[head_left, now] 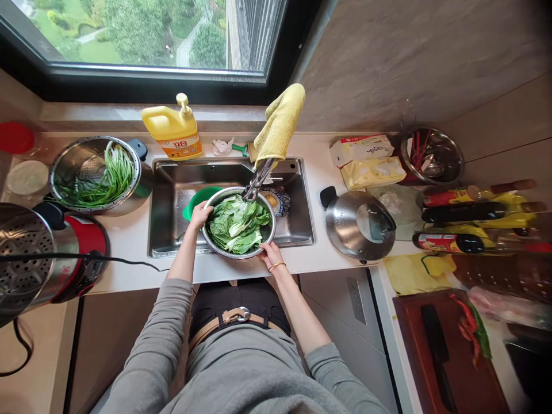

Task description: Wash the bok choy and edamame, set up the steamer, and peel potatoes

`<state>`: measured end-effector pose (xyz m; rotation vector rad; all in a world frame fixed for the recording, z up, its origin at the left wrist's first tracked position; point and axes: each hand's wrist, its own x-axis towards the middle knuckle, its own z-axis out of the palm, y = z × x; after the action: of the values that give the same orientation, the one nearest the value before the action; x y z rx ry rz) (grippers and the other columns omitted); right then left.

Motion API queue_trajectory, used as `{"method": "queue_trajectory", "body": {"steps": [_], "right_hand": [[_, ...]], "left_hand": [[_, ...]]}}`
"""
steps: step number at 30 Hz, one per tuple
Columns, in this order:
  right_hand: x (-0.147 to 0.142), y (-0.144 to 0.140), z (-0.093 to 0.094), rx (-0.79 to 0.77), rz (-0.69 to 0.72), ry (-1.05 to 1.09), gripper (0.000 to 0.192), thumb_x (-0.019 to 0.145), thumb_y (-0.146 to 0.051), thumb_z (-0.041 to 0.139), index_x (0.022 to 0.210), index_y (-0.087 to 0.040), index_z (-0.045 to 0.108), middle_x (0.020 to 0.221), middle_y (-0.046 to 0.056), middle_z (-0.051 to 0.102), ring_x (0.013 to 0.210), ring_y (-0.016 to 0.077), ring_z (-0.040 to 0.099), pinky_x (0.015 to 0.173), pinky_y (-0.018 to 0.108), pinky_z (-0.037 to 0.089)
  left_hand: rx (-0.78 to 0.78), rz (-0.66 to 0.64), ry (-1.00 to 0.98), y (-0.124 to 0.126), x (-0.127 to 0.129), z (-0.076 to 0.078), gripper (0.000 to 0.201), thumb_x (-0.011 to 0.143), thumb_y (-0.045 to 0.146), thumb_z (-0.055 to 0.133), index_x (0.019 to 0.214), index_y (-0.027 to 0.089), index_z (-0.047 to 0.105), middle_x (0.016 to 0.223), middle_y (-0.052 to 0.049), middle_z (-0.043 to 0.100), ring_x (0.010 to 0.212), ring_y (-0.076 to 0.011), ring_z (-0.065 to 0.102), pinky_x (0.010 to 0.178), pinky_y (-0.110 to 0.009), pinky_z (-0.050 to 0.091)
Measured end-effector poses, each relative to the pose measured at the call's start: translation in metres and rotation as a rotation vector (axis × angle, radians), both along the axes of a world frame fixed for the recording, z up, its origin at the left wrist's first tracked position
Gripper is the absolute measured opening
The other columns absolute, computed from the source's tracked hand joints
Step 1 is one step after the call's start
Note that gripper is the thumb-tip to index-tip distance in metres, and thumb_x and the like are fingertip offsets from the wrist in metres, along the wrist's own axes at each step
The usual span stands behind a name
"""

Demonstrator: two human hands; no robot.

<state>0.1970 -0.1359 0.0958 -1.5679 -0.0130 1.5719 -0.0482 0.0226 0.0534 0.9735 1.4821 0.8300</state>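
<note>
A steamer pot [26,259] at far left is cut off by the frame edge. In the sink [172,190], both hands grip a steel bowl [267,233] of greens [238,221]: left hand [200,215] clasps the far-left rim, right hand [270,251] the near rim. The yellow bottle [175,132] label is unreadable.

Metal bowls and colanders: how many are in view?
3. One with greens over the sink, held by the left hand and right hand; one with scallions left of it; one far right. Others may be hidden.
</note>
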Motion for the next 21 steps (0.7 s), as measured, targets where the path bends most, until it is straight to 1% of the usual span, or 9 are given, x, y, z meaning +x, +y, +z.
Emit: {"method": "queue_trajectory", "body": {"steps": [3,7,9,11,13,16,19,21], "right_hand": [[-0.002,0.001,0.002,-0.017,0.000,-0.013,0.029,0.048,-0.022,0.072,0.066,-0.021,0.049,0.056,-0.008,0.056,0.055,0.0084,0.052,0.056,0.022,0.049],[-0.002,0.005,0.004,-0.020,0.006,-0.042,0.028,0.048,-0.023,0.071,0.063,-0.021,0.048,0.053,-0.008,0.054,0.052,0.0086,0.051,0.053,0.022,0.047],[0.003,0.009,0.006,-0.012,0.026,-0.076,0.026,0.047,-0.024,0.071,0.061,-0.021,0.049,0.052,-0.008,0.053,0.051,0.0089,0.049,0.050,0.022,0.046],[0.015,0.015,0.011,0.002,0.064,-0.122,0.025,0.047,-0.025,0.070,0.058,-0.020,0.049,0.051,-0.007,0.054,0.052,0.0095,0.049,0.050,0.022,0.045],[0.034,0.020,0.018,0.028,0.113,-0.173,0.022,0.047,-0.026,0.070,0.056,-0.020,0.050,0.052,-0.006,0.054,0.052,0.0096,0.049,0.050,0.022,0.045],[0.073,0.025,0.034,0.066,0.187,-0.253,0.018,0.047,-0.025,0.068,0.053,-0.019,0.051,0.049,-0.006,0.053,0.049,0.0080,0.045,0.047,0.020,0.039],[0.119,0.028,0.053,0.051,0.241,-0.360,0.018,0.048,-0.023,0.066,0.050,-0.019,0.049,0.044,-0.007,0.047,0.046,0.0068,0.041,0.043,0.018,0.033],[0.153,0.032,0.066,0.034,0.273,-0.439,0.020,0.050,-0.022,0.067,0.049,-0.019,0.047,0.043,-0.007,0.044,0.044,0.0062,0.038,0.042,0.018,0.031]], "left_hand": [[-0.005,0.005,0.002,-0.001,0.001,0.005,0.027,0.058,0.032,0.064,0.078,0.014,0.068,0.067,0.002,0.060,0.067,-0.0141,0.051,0.067,-0.026,0.041],[-0.017,0.058,-0.017,-0.007,0.002,0.013,0.026,0.057,0.033,0.066,0.075,0.014,0.066,0.064,0.002,0.058,0.066,-0.0139,0.051,0.067,-0.026,0.042],[-0.035,0.105,-0.034,-0.013,0.003,0.016,0.028,0.056,0.034,0.068,0.076,0.014,0.065,0.066,0.002,0.059,0.067,-0.0141,0.052,0.067,-0.027,0.043],[-0.061,0.155,-0.058,-0.024,0.008,0.018,0.034,0.056,0.038,0.069,0.081,0.014,0.065,0.069,0.001,0.061,0.069,-0.0147,0.054,0.068,-0.028,0.044],[-0.074,0.191,-0.080,-0.038,0.017,0.019,0.040,0.059,0.042,0.068,0.087,0.015,0.064,0.075,-0.001,0.063,0.073,-0.0158,0.057,0.070,-0.028,0.046],[-0.051,0.198,-0.101,-0.066,0.043,0.023,0.043,0.066,0.047,0.064,0.098,0.017,0.062,0.090,-0.005,0.067,0.085,-0.0188,0.062,0.077,-0.031,0.049],[-0.016,0.171,-0.154,-0.095,0.079,0.035,0.044,0.074,0.045,0.060,0.110,0.020,0.059,0.109,-0.008,0.067,0.102,-0.0216,0.062,0.090,-0.034,0.048],[0.004,0.111,-0.202,-0.112,0.105,0.047,0.045,0.078,0.044,0.059,0.117,0.023,0.057,0.119,-0.009,0.064,0.112,-0.0230,0.059,0.099,-0.036,0.045]]}}
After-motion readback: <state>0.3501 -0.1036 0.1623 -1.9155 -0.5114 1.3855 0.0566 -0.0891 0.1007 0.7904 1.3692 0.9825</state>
